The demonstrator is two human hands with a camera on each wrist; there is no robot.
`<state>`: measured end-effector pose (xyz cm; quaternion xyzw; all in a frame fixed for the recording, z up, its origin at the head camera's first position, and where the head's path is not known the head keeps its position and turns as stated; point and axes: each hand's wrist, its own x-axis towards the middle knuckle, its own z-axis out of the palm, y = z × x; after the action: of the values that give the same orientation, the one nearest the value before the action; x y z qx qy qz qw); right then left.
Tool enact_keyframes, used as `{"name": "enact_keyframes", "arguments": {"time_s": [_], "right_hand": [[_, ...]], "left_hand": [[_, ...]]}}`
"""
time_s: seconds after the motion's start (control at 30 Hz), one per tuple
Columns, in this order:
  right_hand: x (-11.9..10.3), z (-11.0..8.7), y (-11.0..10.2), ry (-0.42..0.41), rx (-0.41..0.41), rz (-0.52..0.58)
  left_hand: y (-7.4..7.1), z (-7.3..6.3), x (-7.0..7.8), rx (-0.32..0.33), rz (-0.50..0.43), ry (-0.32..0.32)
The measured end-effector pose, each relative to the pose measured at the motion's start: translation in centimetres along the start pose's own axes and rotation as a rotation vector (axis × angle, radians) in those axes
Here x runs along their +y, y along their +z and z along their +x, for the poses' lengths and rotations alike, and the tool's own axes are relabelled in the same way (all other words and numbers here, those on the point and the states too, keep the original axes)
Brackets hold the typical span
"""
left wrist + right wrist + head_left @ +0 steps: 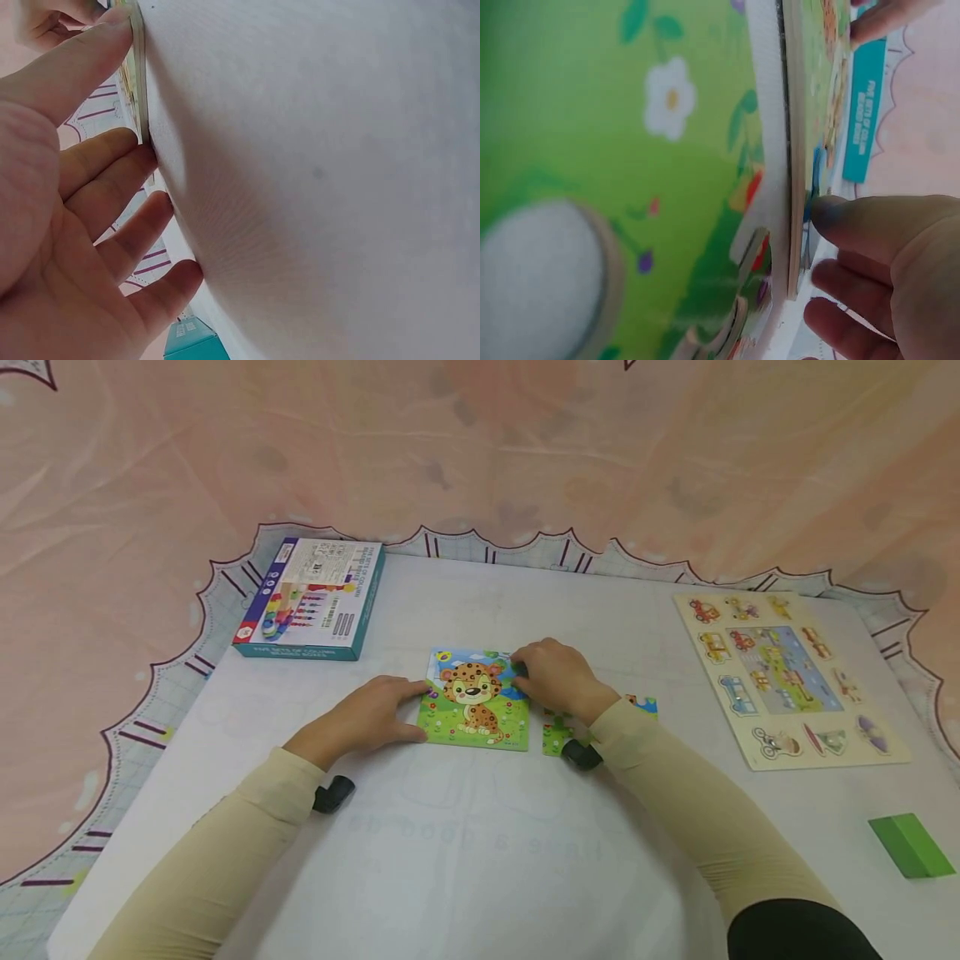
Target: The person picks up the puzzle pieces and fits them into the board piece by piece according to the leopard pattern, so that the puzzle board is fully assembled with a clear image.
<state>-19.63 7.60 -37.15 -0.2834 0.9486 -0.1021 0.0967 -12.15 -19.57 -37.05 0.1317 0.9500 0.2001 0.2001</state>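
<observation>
A square jigsaw puzzle (474, 714) with a spotted leopard cub on green grass lies flat on the white table. My left hand (367, 714) rests at its left edge, thumb and fingers spread. In the left wrist view the left thumb (90, 60) touches the board's edge. At the upper right corner is my right hand (558, 672), fingers curled. Seen from the right wrist, its thumb (855, 217) bears on a blue puzzle piece (814, 176), which stands slightly proud of the board. A second green puzzle board (553, 735) lies partly hidden under the right wrist.
A bead-game box (315, 597) lies at the back left. On the right is a wooden peg puzzle board (787, 685) with vehicle pictures, and a green block (911, 846) sits nearer the front. A patterned cloth (480, 452) hangs behind the table.
</observation>
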Motion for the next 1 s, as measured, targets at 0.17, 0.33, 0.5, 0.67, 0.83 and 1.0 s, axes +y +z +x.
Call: {"name": "enact_keyframes", "arguments": {"time_s": [0.17,0.33,0.5,0.67,0.83,1.0], "right_hand": [[-0.25,0.12,0.11,0.008,-0.005,0.039],[-0.38,0.22,0.12,0.02,-0.025,0.067],[-0.28,0.33,0.09,0.027,-0.037,0.085],[-0.19,0.43,0.05,0.031,-0.051,0.093],[-0.08,0.61,-0.03,0.026,-0.05,0.109],[0.04,0.66,0.06,0.027,-0.052,0.121]], "left_hand": [[-0.01,-0.07,0.06,0.0,-0.007,0.006],[0.06,-0.05,-0.01,0.002,-0.009,0.006],[0.05,-0.1,0.02,0.004,-0.009,0.0],[0.04,-0.06,0.06,-0.001,-0.011,-0.002],[0.0,0.03,-0.02,-0.005,-0.013,-0.004],[0.05,0.05,-0.01,-0.01,-0.017,-0.009]]}}
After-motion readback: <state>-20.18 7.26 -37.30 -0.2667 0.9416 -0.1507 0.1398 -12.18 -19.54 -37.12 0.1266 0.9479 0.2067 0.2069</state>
